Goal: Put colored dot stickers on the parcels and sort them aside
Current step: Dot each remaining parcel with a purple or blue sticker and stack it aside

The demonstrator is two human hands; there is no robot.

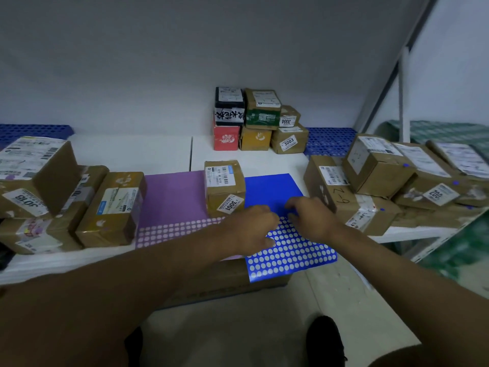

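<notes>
A: Where do the person's hands sit?

B: Both are over the blue sticker sheet point(288, 245), which lies on the white table point(127, 154) with its near end hanging past the table's edge. The left hand point(248, 229) rests on the sheet with fingers curled under; whether it pinches anything cannot be told. The right hand point(312, 218) has its fingertips pressed down at the line where the bare blue backing meets the rows of dots; whether a dot is between them is hidden.

A: And the parcels?

B: One brown parcel labelled 3001 point(225, 188) stands just behind the left hand, between the purple sticker sheet point(172, 202) and the blue one, overlapping both. A pile of parcels on the right point(383, 181) shows small blue dots on some boxes. Another pile on the left point(53, 197) sits beside the purple sheet. At the back, against the wall, a stack of six small boxes point(259, 120) includes ones tagged 3003 and 3004

A: Anything below?

B: A dark shoe point(325, 340) on the pale floor
</notes>
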